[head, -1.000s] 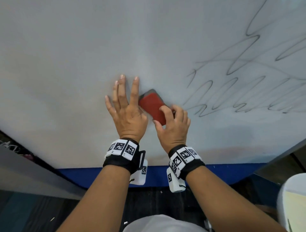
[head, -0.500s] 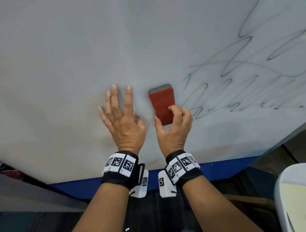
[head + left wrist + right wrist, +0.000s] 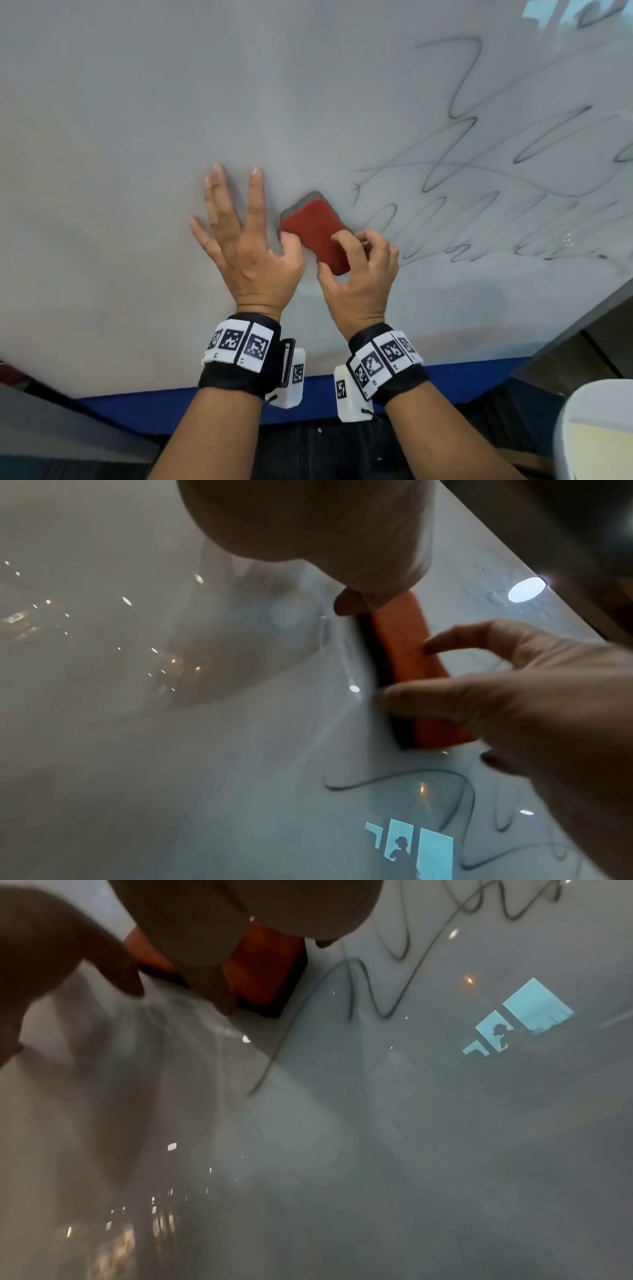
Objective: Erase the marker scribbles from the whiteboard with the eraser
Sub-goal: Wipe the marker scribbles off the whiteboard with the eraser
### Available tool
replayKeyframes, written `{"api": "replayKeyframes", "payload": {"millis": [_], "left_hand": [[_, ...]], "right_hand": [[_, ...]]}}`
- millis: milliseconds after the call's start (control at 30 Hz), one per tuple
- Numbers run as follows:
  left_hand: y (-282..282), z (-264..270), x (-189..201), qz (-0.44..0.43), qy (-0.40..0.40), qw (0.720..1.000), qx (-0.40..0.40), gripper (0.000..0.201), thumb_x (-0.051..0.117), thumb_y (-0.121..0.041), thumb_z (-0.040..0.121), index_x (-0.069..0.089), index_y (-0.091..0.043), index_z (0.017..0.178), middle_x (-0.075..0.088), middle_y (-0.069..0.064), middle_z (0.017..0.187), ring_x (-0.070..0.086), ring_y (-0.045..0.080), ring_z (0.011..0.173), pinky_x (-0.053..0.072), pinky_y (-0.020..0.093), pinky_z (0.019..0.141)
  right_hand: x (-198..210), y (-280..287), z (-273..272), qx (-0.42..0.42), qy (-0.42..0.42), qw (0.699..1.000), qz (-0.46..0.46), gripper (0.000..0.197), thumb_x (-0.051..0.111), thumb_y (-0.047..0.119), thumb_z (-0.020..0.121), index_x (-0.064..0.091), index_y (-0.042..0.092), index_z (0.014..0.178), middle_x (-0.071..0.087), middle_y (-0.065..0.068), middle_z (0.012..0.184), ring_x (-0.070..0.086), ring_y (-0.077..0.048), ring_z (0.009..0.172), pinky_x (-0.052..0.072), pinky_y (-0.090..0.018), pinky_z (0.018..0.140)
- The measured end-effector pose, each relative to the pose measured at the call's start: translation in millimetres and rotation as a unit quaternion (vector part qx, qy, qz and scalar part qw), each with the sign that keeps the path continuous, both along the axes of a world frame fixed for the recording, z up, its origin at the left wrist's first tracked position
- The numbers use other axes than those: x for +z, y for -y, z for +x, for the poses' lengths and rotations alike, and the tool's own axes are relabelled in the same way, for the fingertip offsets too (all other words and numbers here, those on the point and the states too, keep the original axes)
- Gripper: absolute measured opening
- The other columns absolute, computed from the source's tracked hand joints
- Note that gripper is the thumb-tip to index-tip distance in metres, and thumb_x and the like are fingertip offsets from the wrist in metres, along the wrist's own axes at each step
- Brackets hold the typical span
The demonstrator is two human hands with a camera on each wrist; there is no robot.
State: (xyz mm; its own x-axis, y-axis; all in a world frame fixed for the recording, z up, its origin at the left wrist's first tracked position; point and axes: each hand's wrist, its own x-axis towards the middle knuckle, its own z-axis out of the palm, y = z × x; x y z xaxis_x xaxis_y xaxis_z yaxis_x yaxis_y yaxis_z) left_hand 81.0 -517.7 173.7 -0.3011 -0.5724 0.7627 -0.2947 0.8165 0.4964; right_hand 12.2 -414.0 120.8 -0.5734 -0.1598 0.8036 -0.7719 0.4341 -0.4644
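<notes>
The whiteboard (image 3: 137, 137) fills the head view. Grey marker scribbles (image 3: 479, 205) cover its right part. My right hand (image 3: 346, 255) grips the lower end of a red eraser (image 3: 315, 226) with a dark felt base, which lies on the board tilted to the left, just left of the scribbles. My left hand (image 3: 246, 240) lies flat on the board with its fingers spread, and its thumb touches the eraser's left corner. The left wrist view shows the eraser (image 3: 407, 647) held by the right hand (image 3: 514, 691) and nearby scribbles (image 3: 445, 777). In the right wrist view the eraser (image 3: 270, 969) is beside the scribbles (image 3: 369, 988).
A blue strip (image 3: 239, 404) runs along the board's near edge. A grey frame (image 3: 582, 325) borders the board at the lower right. A white rounded object (image 3: 599, 428) stands at the bottom right corner. Lights and a window reflect in the glossy board.
The right hand swung the eraser upright and away from the left hand, then back down, tilted left against the left thumb. The left hand stayed flat on the board.
</notes>
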Motion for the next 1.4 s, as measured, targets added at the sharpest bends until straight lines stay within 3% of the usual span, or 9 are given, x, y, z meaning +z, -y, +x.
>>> {"api": "replayKeyframes", "payload": {"millis": [167, 433, 633, 800, 967, 1033, 1133, 1200, 1400], "left_hand": [[3.2, 0.9, -4.1, -0.014, 0.053, 0.998, 0.003, 0.091, 0.063, -0.027, 0.074, 0.023, -0.024, 0.156, 0.008, 0.016, 0.164, 0.005, 0.032, 0.152, 0.006, 0.069, 0.115], [8.1, 8.5, -8.0, -0.036, 0.076, 0.996, 0.011, 0.092, 0.067, -0.015, 0.078, 0.021, -0.026, 0.157, 0.007, 0.012, 0.165, 0.003, 0.028, 0.152, 0.004, 0.062, 0.119], [9.7, 16.1, -9.5, -0.043, 0.093, 0.995, 0.015, 0.094, 0.065, -0.006, 0.074, 0.024, -0.025, 0.157, 0.01, 0.011, 0.165, 0.004, 0.026, 0.152, 0.008, 0.059, 0.12], [4.5, 14.1, -8.3, -0.024, 0.085, 0.996, 0.013, 0.097, 0.063, -0.007, 0.071, 0.023, -0.026, 0.157, 0.008, 0.01, 0.165, 0.004, 0.027, 0.152, 0.01, 0.061, 0.119], [-3.8, 9.3, -5.9, -0.001, 0.058, 0.998, 0.017, 0.099, 0.059, -0.003, 0.066, 0.026, -0.023, 0.157, 0.011, 0.01, 0.165, 0.005, 0.028, 0.152, 0.012, 0.063, 0.118], [-5.2, 8.8, -5.5, 0.007, 0.055, 0.998, 0.013, 0.101, 0.058, -0.001, 0.064, 0.025, -0.024, 0.157, 0.01, 0.01, 0.165, 0.004, 0.027, 0.152, 0.011, 0.063, 0.118], [-6.4, 10.8, -5.3, 0.017, 0.057, 0.998, 0.009, 0.103, 0.055, 0.002, 0.064, 0.023, -0.027, 0.157, 0.008, 0.007, 0.166, 0.002, 0.026, 0.153, 0.011, 0.062, 0.118], [-5.6, 14.0, -4.5, 0.017, 0.059, 0.998, 0.004, 0.102, 0.052, 0.004, 0.064, 0.024, -0.027, 0.157, 0.009, 0.007, 0.165, 0.004, 0.027, 0.152, 0.012, 0.061, 0.119], [-5.4, 19.7, -2.4, 0.015, 0.069, 0.998, 0.001, 0.096, 0.054, 0.002, 0.068, 0.028, -0.025, 0.156, 0.011, 0.009, 0.165, 0.007, 0.029, 0.152, 0.016, 0.06, 0.118]], "right_hand": [[37.0, -8.2, -27.3, -0.032, -0.027, 0.991, -0.125, 0.053, 0.082, 0.022, 0.068, 0.058, 0.027, 0.115, 0.046, -0.003, 0.114, 0.045, -0.021, 0.102, 0.046, -0.044, 0.089], [-48.1, -7.8, 5.9, 0.005, 0.037, 0.998, 0.058, 0.056, 0.085, 0.026, 0.068, 0.051, 0.029, 0.112, 0.045, -0.004, 0.114, 0.047, -0.025, 0.096, 0.046, -0.045, 0.08], [-21.6, -9.7, -5.0, -0.013, 0.033, 0.998, -0.054, 0.053, 0.082, 0.024, 0.072, 0.051, 0.025, 0.115, 0.041, -0.001, 0.116, 0.045, -0.024, 0.101, 0.041, -0.038, 0.088], [-39.0, -12.6, 5.0, -0.003, 0.047, 0.998, 0.033, 0.054, 0.081, 0.023, 0.07, 0.051, 0.028, 0.114, 0.048, -0.006, 0.113, 0.046, -0.026, 0.098, 0.047, -0.049, 0.08], [-11.6, -19.3, -16.7, -0.043, 0.037, 0.995, -0.086, 0.055, 0.082, 0.024, 0.071, 0.051, 0.027, 0.116, 0.043, -0.002, 0.117, 0.044, -0.022, 0.101, 0.04, -0.038, 0.089], [-25.3, -12.8, -5.6, -0.034, 0.052, 0.997, -0.045, 0.054, 0.082, 0.026, 0.072, 0.051, 0.026, 0.115, 0.044, -0.005, 0.116, 0.045, -0.024, 0.101, 0.04, -0.038, 0.087], [-64.5, -4.5, 22.1, 0.024, 0.062, 0.992, 0.109, 0.056, 0.086, 0.023, 0.066, 0.051, 0.029, 0.11, 0.051, -0.004, 0.11, 0.048, -0.025, 0.097, 0.045, -0.04, 0.079], [-69.7, -5.1, 20.9, 0.033, 0.064, 0.989, 0.13, 0.054, 0.087, 0.022, 0.064, 0.053, 0.03, 0.106, 0.053, -0.003, 0.107, 0.049, -0.024, 0.095, 0.044, -0.038, 0.077], [-19.9, -21.1, -9.5, -0.034, 0.045, 0.997, -0.05, 0.053, 0.083, 0.027, 0.065, 0.053, 0.026, 0.109, 0.054, -0.008, 0.107, 0.048, -0.022, 0.095, 0.04, -0.035, 0.082]]}}
